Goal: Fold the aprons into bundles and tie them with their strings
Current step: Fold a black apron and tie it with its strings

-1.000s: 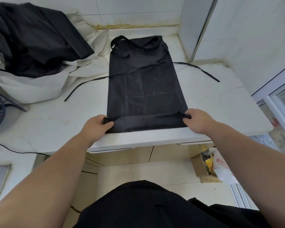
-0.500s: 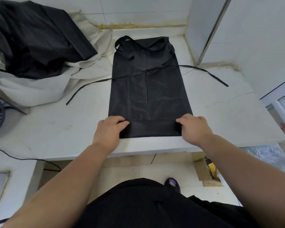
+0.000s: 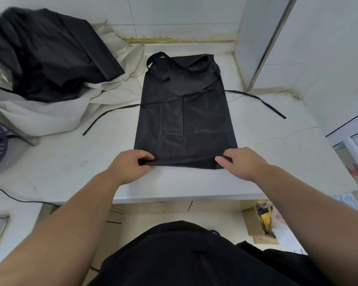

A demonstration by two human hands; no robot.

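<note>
A: So, how far along is this one?

B: Early, I'd judge. The long black fabric apron point(image 3: 184, 120) lies flat in the middle of the white stone table point(image 3: 277, 162), with its neck loop at the far end. A line down its centre suggests the sides are already folded in to make a narrow strip. Only the near hem is turned over into a low roll. The rest of its length has yet to be rolled.

A: And the ties?

B: Untied. The thin black left waist string point(image 3: 112, 114) trails off to the left and nearer, and the right waist string point(image 3: 256, 98) runs out to the right. Both lie loose on the table, so wrapping and knotting them is all to come.

A: Any others waiting?

B: A heap of dark aprons point(image 3: 50, 58) sits far left on a crumpled white cloth point(image 3: 39, 118). None of them looks bundled, as far as I can tell.

A: What are the hands doing?

B: Both forearms reach forward from the near edge, knuckles up and wrists low over the table. The left hand point(image 3: 130, 166) is at the near left corner, its fingers curled over the turned hem and pinching it against the thumb. The right hand point(image 3: 242, 164) is at the near right corner. Its thumb points inward along the fold and its fingertips sit on top, gripping that end of the roll. Each hand has cloth in it, and neither is spread flat.
</note>
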